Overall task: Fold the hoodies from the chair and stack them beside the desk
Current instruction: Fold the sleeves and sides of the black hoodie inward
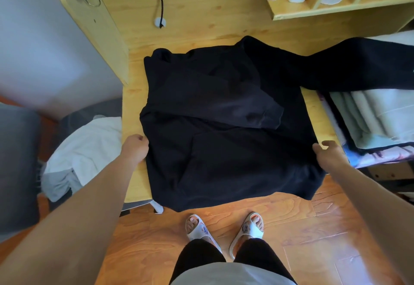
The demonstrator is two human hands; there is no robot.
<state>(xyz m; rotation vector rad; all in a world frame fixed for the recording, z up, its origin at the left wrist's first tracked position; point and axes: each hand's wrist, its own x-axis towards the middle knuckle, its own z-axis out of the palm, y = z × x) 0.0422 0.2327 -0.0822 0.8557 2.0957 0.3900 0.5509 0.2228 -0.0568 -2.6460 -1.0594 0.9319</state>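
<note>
Head view looks straight down on a black hoodie spread across the wooden desk, its hem hanging off the near edge above the person's slippers. One sleeve is already folded in across the chest; the other sleeve trails off the right edge of the desk and lies over the bedding beside it.

The hands are well apart, one at each side seam. The left hand is curled at the cloth near the left edge of the desk, and the right hand pinches the fabric at the right edge, thumb on top. The cloth is so dark that I cannot be sure how much fabric the left fingers really have.

What worries me is that loose sleeve. If both sides are lifted or folded now, it will likely drag over the bedding and pull the body crooked, or end up bunched inside the fold. The overhanging hem is a second risk: its weight could slide the whole hoodie toward the floor once the grip shifts. A shallow pinch on the left could also slip and undo the sleeve already folded.

A pale hoodie waits on the chair off the left edge, not yet folded.
</note>
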